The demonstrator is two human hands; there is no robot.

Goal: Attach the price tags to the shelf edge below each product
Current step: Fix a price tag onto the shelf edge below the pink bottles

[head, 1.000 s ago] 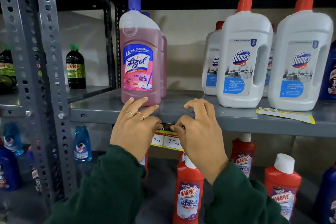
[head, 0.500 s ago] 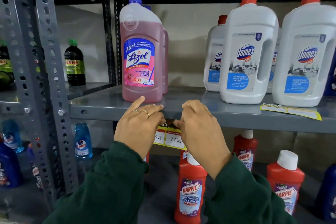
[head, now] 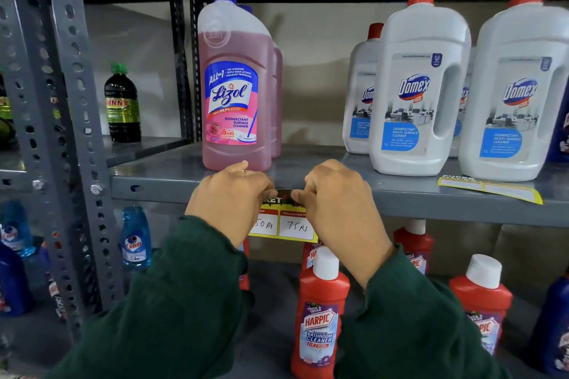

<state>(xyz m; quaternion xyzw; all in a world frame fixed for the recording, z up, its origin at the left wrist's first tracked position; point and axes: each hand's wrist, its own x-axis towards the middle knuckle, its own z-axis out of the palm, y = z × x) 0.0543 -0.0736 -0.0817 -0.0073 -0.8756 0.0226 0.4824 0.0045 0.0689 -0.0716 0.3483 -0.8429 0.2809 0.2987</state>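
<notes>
A yellow price tag [head: 288, 223] with two white boxes reading "50 Rs" and "75 Rs" hangs against the front edge of the grey metal shelf [head: 431, 206], just below the pink Lizol bottle [head: 235, 83]. My left hand [head: 229, 197] pinches the tag's top left part. My right hand [head: 334, 201] pinches its top right part. Both press the tag's dark top strip onto the shelf edge. My hands cover the tag's outer ends.
White Domex bottles [head: 420, 89] stand on the shelf to the right, with a second yellow tag [head: 489, 189] lying flat in front of them. Red Harpic bottles [head: 320, 314] fill the shelf below. A perforated steel upright [head: 66, 120] stands at left, with a dark bottle [head: 122, 104] and a blue Colin bottle [head: 135, 240] behind it.
Both hands stay on the tag at the shelf edge. My left fingers have curled from lying flat on the shelf top down to the tag. The view has moved closer.
</notes>
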